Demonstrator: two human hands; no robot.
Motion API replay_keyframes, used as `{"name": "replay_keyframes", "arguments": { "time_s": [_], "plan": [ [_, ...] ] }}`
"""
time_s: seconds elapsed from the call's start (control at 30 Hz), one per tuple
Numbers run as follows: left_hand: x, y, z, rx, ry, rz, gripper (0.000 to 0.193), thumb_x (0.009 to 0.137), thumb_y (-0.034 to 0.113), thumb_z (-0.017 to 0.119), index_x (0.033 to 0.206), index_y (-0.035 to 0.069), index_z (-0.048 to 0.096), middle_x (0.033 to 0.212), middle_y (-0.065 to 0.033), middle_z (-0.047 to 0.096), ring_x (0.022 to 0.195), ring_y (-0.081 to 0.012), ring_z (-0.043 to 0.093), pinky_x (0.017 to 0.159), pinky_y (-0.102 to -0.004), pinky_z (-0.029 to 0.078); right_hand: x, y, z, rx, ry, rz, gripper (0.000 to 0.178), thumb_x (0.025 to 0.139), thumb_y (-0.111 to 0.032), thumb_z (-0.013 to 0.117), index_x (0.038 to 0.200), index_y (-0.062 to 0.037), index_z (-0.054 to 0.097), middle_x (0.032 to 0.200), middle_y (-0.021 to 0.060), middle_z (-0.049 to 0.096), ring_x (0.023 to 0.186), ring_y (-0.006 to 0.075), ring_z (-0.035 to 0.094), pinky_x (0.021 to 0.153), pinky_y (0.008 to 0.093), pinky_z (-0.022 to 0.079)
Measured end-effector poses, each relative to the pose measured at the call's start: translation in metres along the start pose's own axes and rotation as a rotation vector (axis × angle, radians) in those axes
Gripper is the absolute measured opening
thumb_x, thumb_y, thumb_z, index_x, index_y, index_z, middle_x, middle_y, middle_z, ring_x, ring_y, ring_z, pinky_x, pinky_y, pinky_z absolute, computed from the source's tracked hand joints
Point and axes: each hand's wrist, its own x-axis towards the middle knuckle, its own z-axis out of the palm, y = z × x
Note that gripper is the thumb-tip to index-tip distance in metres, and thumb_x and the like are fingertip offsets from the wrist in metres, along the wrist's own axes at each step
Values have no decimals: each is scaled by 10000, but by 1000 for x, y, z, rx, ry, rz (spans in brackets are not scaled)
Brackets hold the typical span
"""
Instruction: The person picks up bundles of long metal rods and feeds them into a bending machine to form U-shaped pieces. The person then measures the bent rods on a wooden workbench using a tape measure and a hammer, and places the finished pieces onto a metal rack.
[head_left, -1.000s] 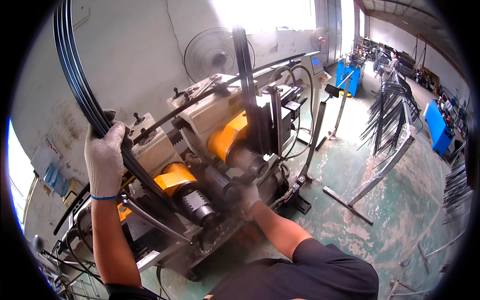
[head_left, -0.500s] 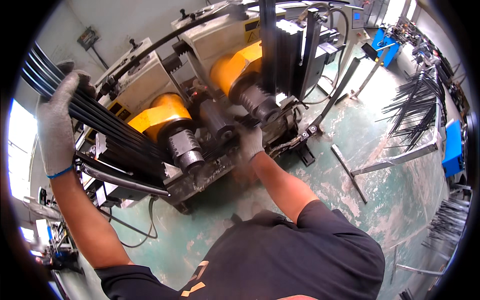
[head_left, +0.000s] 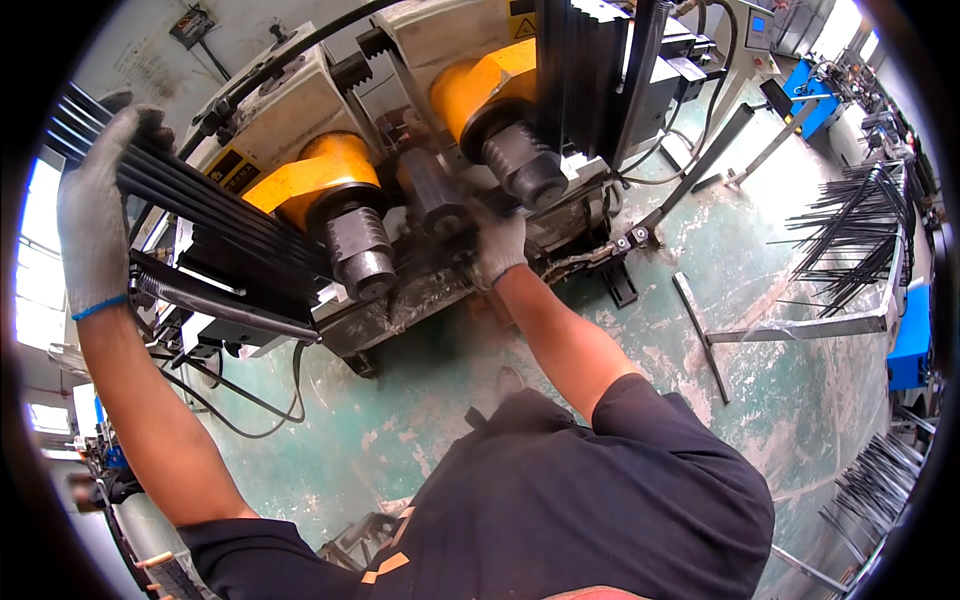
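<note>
At the left, my left hand (head_left: 92,215), in a grey work glove, has its fingers wrapped round a bundle of long black rods (head_left: 215,205). The rods slope down to the right toward the machine's left ribbed roller (head_left: 362,258). My right hand (head_left: 502,245), also gloved, reaches in at the front of the machine. It is just below the right ribbed roller (head_left: 528,170) and beside a dark cylinder (head_left: 432,195) between the two rollers. Its fingers are smeared and partly hidden in the dark gap, so what they touch does not show.
Yellow housings (head_left: 335,165) carry the rollers on the pale machine body. Upright black bars (head_left: 580,85) stand behind at the right. A spring-wrapped hose (head_left: 215,300) runs below my left hand. At the right, a metal rack (head_left: 800,328) bears a heap of black rods (head_left: 850,235).
The whole view has shifted, so the machine sits higher. My left hand keeps its hold on the rods. A small dark piece by my right fingers no longer shows clearly.
</note>
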Motion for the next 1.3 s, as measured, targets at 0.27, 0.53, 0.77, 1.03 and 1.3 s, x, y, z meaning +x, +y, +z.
{"name": "replay_keyframes", "arguments": {
  "time_s": [0.27, 0.53, 0.77, 1.03, 1.3],
  "plan": [
    [-8, 8, -11, 20, 30, -29, 383, 1082, 364, 628, 1208, 39, 787, 1010, -130, 805, 978, -204, 779, 957, -340, 590, 4, 1, -2, -257, -189, -49, 334, 904, -89, 795, 1205, 28, 712, 1149, 90, 762, 1052, 225, 690, 954, 365, 513],
    [-168, 71, -47, 40, 162, 41, 354, 1107, 224, 577, 1346, 0, 712, 1134, -112, 753, 1078, -211, 718, 1032, -342, 547, -121, -113, -117, 43, -14, 123, 194, 917, -35, 765, 1103, -16, 714, 994, 56, 743, 886, 202, 713, 800, 351, 565],
    [-354, 117, 55, -792, 97, -187, 411, 1078, 113, 552, 1455, -50, 535, 1069, -138, 648, 943, -230, 648, 897, -382, 550, -173, -220, -408, -270, 487, 34, 245, 1048, -221, 721, 1034, 23, 739, 870, 113, 775, 719, 208, 722, 710, 384, 615],
    [-517, 173, 273, -1335, -266, -1017, 268, 1069, 197, 539, 1108, -2, 714, 1079, -163, 743, 1026, -318, 717, 999, -464, 559, -181, -444, -716, -974, 1198, -391, 432, 1001, -448, 739, 1052, -21, 705, 830, 147, 754, 774, 323, 731, 738, 471, 546],
    [-648, 330, 504, -1556, -481, -1838, 269, 937, 119, 643, 1156, -35, 672, 1212, -262, 684, 1203, -441, 613, 1138, -612, 446, -85, -680, -868, -1545, 1217, -312, 470, 995, -428, 695, 1322, -98, 627, 1146, 256, 751, 1108, 466, 709, 922, 540, 553]
  ]
}}
